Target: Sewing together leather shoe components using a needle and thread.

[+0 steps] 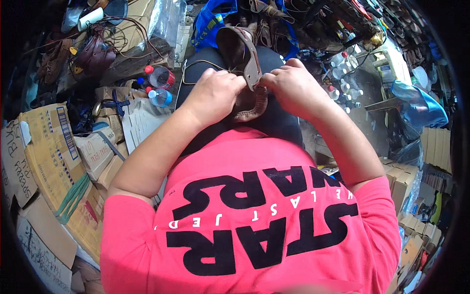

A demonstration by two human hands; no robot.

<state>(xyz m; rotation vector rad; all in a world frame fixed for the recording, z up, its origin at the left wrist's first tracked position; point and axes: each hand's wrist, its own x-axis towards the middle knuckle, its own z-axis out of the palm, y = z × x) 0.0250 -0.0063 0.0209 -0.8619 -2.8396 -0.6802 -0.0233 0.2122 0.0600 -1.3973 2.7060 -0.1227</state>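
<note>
- So both hands are bunched up right over the lap, working a brown leather shoe upper (245,73) that sits on the dark trousers.
- The left hand (215,93) is curled into a loose fist, knuckles up, fingers clenched on the leather's edge next to a thin cord (196,63) that loops away across the knee.
- The right hand (289,85) pinches the grey-brown strap (253,66), a stiff curved band with a smooth matte face, thumb and fingertips closed tight on it.
- Below the hands hangs a rounded flap with a puckered, stitched rim (249,110), looks like a moccasin toe.
- On the person's left: flattened cardboard boxes (49,147), rough and creased, plus two clear plastic bottles (159,85) with red caps lying on their sides.
- Farther up there's more brown leather footwear (90,59) with loose laces.
- On the right, a crinkly blue plastic bag (416,105).
</note>
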